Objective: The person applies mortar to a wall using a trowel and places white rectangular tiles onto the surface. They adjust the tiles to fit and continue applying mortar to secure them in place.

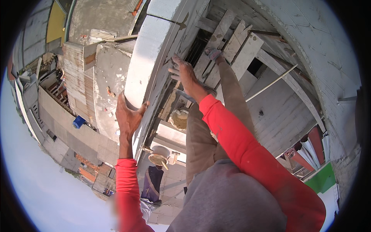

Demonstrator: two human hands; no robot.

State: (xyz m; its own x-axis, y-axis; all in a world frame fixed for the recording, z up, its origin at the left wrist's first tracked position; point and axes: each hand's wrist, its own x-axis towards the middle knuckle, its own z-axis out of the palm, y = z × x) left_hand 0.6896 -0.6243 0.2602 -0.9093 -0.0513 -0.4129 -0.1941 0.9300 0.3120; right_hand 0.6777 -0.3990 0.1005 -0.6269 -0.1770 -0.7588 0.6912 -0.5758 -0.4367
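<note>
A long white building block (143, 63) lies along the top of a wall on my left. My left hand (129, 116) grips its near end, with the thumb on the inner side and the fingers toward the outer side. My right hand (185, 76) is beside the wall's inner face, its fingers apart and nothing visible in them. A thin line runs lengthwise along the wall beside the block. Another white block (165, 8) continues the row at the far end. Below my right hand, a bucket (180, 119) with greyish-brown contents is partly hidden by my leg.
Wooden planks (234, 44) form a platform under my foot, with dark gaps between them. A pale pole (271, 82) slants across on the right. Rooftops (77, 77) lie far below the wall's outer side. A round tan thing (158, 159) sits lower down.
</note>
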